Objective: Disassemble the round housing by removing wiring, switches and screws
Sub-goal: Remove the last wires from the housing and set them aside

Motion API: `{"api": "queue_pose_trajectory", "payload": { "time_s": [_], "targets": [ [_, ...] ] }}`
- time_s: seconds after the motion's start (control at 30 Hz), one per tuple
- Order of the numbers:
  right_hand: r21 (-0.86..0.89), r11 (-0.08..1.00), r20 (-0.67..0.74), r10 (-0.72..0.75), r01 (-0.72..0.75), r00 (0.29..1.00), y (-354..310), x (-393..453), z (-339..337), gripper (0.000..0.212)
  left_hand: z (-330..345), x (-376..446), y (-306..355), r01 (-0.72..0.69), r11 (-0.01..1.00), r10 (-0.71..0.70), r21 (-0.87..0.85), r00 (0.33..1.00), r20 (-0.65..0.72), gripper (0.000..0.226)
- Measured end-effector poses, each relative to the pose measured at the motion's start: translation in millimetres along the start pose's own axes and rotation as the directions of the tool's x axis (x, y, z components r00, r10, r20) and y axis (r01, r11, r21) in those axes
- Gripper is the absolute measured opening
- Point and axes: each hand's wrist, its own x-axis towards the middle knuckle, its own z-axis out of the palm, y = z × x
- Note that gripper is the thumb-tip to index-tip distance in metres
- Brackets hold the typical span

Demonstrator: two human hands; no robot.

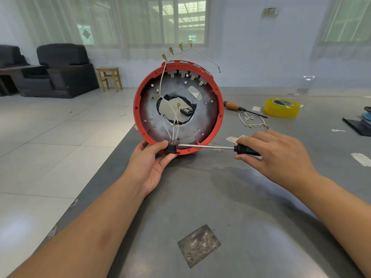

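Note:
The round red housing (217, 109) stands on its edge on the grey table, open side toward me, with a metal plate inside. White wires (174, 115) with brass terminals run from a black switch (170, 148) at the bottom rim; another wire string sticks out above the top. My left hand (152, 163) holds the bottom rim, thumb and fingers pinching the black switch. My right hand (273, 155) grips a screwdriver (206, 146) by its dark handle, the shaft lying level with its tip at the switch.
A second screwdriver (239, 107) with an orange handle, a loose wire harness (252, 121) and a roll of yellow tape (282, 107) lie on the table behind the right hand. Dark items sit at the far right edge (359, 125). The table's left edge drops to a tiled floor.

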Motion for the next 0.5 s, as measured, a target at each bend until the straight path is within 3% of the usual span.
{"api": "queue_pose_trajectory", "payload": {
  "time_s": [0.27,0.5],
  "targets": [
    [-0.013,0.999,-0.026,-0.047,0.046,0.999,2.9,2.5,-2.3,0.035,1.9,3.0,0.2,-0.002,0.998,0.003,0.067,1.000,-0.014,0.050],
    [-0.011,0.999,-0.003,-0.037,0.037,0.999,0.2,-3.0,1.0,0.037,2.2,4.1,2.5,0.085,0.992,-0.085,0.095,0.996,-0.006,0.043]
  ]
}}
